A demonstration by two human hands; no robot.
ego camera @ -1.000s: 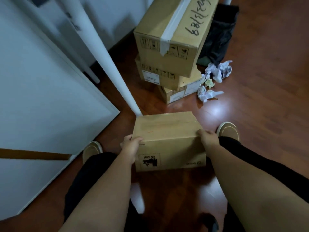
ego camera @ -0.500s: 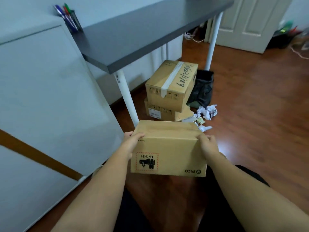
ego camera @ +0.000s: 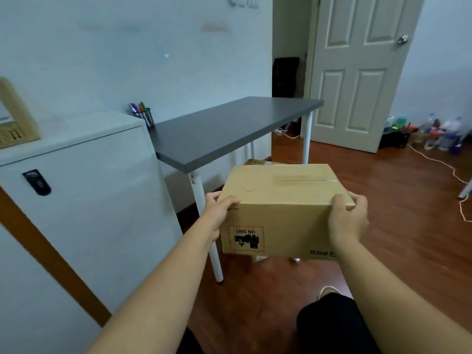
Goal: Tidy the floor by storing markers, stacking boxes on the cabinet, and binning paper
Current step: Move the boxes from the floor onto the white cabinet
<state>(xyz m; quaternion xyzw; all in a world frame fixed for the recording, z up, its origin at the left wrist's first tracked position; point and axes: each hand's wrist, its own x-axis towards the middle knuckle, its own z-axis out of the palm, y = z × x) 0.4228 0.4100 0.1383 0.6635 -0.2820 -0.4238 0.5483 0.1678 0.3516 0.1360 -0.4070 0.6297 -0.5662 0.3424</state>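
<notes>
A brown cardboard box with an upside-down "UN 3481" label hangs in the air in front of me. My left hand grips its left edge and my right hand grips its right edge. The white cabinet stands at the left, its top roughly level with the box. A black mesh cup with several markers stands on the grey desk beside the cabinet. Only a corner of another box shows behind the held one; the floor paper is hidden.
A wooden-framed calendar stands on the cabinet top at the far left. A white desk leg stands just left of the box. A white door, clutter of bottles and a cable lie on the wooden floor at the right.
Both hands have lifted the box from the floor to about cabinet-top height. My view has risen from the floor to the desk, wall and door.
</notes>
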